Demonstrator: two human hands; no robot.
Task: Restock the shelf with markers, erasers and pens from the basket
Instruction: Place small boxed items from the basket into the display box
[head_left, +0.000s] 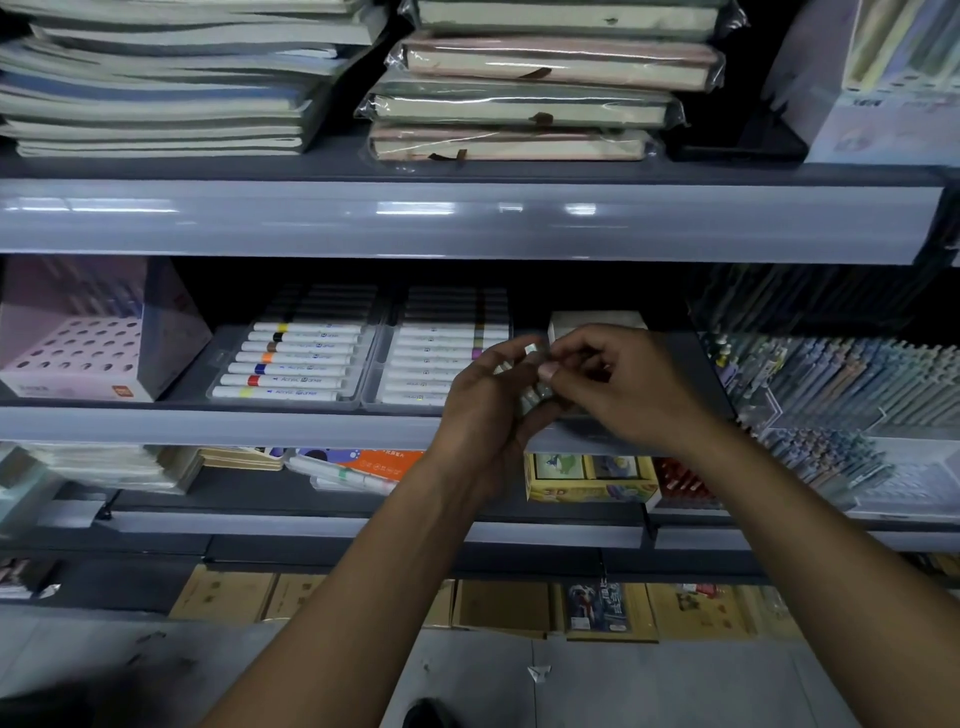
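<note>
1. While both arms are reaching toward the middle shelf (208, 423), the left hand (488, 400) is cupping a small bundle of pale wrapped items (535, 387), probably erasers, though blur is hiding the detail.
2. Meeting it, the right hand (618, 384) is pinching the bundle's top with curled fingers.
3. Two clear trays of markers (291, 364) are lying on that shelf, left of the hands.
4. Just behind the hands, a pale box (597, 319) is sitting.
</note>
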